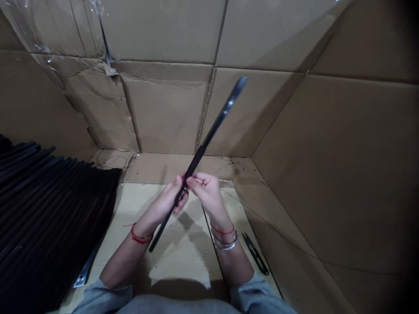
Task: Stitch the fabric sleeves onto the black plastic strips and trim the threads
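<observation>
We have both hands on one long black rod (196, 162), held up over the pale board (131, 205). Left hand (165, 205): narrow grip, fingers curled round the rod, roughly a third of the way up from its lower end. Right hand (205, 192): also a narrow grip, fingertips (190, 179) pinched on the rod just above the left hand. The two hands touch at the fingers.

Rod position: tilted, lower end over the board and pointing toward us, upper end reaching up and to the right, past the far edge of the board. The upper length shows a shiny metal glint; the lower length is matte black. Only the hands are touching it.

Left of the board: a large stack of black rods (42, 209) lying side by side, overlapping the board's left edge. A bright metal strip (83, 274) sticks out along the near side of that stack. Right of the board: black thread snips (255, 254), blades closed, lying at its edge.

Beyond the board: walls of flattened cardboard (163, 109), with clear plastic tape (42, 26) at upper left. Fine thread strands (235, 168) lie on the cardboard just behind the board.

On us: red thread (140, 237) round the left wrist, red thread plus metal bangles (225, 242) on the right, grey sleeves (101, 296) at the bottom of the view.
</observation>
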`<action>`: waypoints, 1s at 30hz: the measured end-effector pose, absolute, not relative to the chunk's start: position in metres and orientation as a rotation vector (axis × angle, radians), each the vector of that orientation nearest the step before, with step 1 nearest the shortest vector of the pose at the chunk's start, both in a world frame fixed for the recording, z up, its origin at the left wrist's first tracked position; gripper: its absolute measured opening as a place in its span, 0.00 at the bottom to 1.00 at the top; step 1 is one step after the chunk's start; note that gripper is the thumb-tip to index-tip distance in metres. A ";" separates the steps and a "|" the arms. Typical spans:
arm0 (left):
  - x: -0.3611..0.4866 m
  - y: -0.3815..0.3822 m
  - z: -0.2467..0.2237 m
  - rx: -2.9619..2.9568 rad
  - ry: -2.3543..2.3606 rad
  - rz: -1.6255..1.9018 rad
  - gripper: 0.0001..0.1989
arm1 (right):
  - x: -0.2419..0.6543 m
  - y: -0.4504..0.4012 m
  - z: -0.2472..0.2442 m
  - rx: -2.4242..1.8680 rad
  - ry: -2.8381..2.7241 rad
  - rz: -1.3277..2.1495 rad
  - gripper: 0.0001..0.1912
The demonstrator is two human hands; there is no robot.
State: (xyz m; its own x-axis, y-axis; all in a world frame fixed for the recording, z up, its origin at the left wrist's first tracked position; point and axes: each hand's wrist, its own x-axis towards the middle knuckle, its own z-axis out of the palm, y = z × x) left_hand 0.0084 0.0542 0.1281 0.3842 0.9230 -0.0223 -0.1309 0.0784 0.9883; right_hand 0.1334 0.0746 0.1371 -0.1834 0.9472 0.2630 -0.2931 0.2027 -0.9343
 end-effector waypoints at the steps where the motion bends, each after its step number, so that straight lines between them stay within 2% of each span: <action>1: 0.011 0.054 0.127 1.271 0.930 1.079 0.25 | 0.133 0.075 0.137 -0.755 -1.225 1.217 0.19; 3: 0.015 0.053 0.126 1.274 0.988 1.184 0.23 | 0.131 0.074 0.138 -0.779 -1.218 1.174 0.18; 7: 0.005 0.055 0.129 1.130 0.704 0.867 0.24 | 0.132 0.066 0.143 -0.747 -1.288 1.279 0.19; 10: -0.009 0.054 0.133 1.063 0.599 0.767 0.22 | 0.136 0.056 0.148 -0.704 -1.320 1.352 0.20; 14: -0.013 0.053 0.131 1.020 0.469 0.647 0.25 | 0.136 0.049 0.151 -0.665 -1.358 1.426 0.20; 19: 0.000 0.052 0.129 1.071 0.642 0.786 0.28 | 0.137 0.055 0.149 -0.664 -1.246 1.347 0.20; 30: 0.011 0.044 0.125 1.056 0.486 0.732 0.23 | 0.150 0.065 0.142 -0.586 -1.122 1.481 0.20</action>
